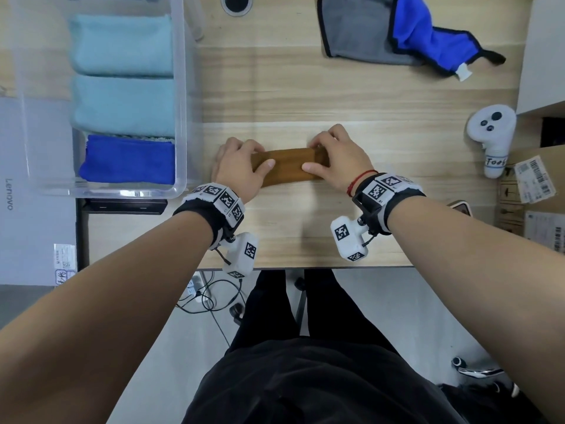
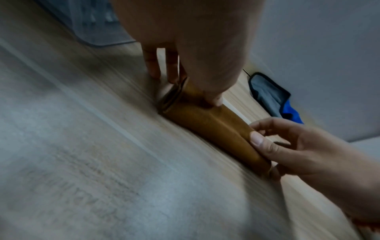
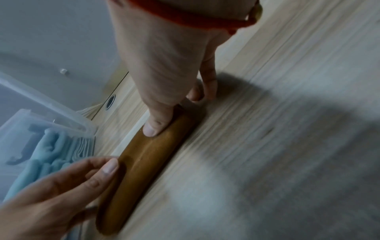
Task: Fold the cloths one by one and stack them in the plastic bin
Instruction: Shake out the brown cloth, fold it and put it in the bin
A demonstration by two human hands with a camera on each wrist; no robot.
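Observation:
A brown cloth, folded into a long narrow bundle, lies on the wooden table in front of me. My left hand grips its left end, thumb on top and fingers curled over the far edge. My right hand grips the right end the same way. In the left wrist view my thumb presses the brown cloth; in the right wrist view it presses the cloth too. The clear plastic bin at the left holds two folded light-blue towels and a folded blue cloth.
An unfolded grey cloth and a crumpled blue cloth lie at the table's far right. A white controller and cardboard boxes stand along the right edge. A cable hole sits at the back.

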